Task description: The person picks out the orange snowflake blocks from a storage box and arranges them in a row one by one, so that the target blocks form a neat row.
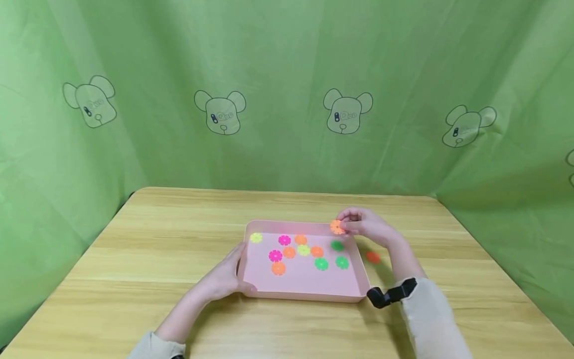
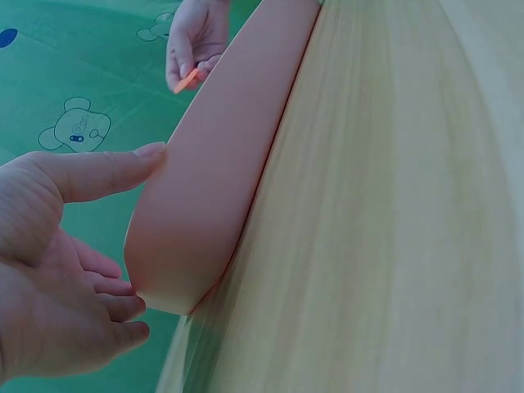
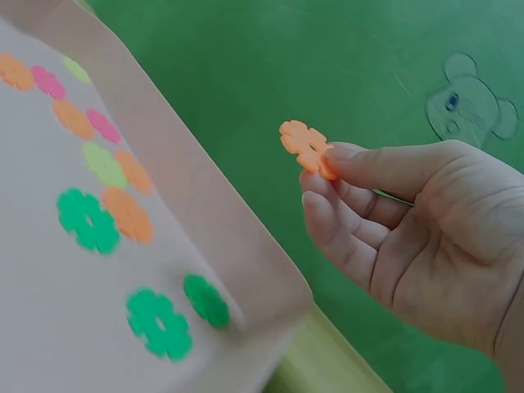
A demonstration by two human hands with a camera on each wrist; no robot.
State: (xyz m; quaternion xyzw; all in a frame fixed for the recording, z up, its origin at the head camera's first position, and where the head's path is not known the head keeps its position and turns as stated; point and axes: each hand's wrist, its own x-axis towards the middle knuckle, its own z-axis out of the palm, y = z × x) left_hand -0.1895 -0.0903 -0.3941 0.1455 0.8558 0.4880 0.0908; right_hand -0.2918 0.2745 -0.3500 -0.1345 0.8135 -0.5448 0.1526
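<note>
A pink rectangular tray (image 1: 305,296) lies on the table with several flower-shaped plastic discs spread inside. My left hand (image 1: 224,276) rests at its near left corner. In the left wrist view, the thumb (image 2: 106,170) is straight against the rim and the loosely extended fingers touch the wall. My right hand (image 1: 369,227) pinches an orange flower disc (image 3: 306,148) between thumb and fingers, above the tray's far right corner. Inside the tray are green discs (image 3: 160,322), orange discs (image 1: 278,268), pink discs (image 1: 275,256) and yellow discs (image 1: 256,238).
Outside the tray, a red-orange disc (image 1: 372,257) lies on the wooden table (image 1: 179,224) by its right wall, close under my right forearm. A green curtain (image 1: 287,159) with mouse-head drawings hangs behind and at both sides of the table.
</note>
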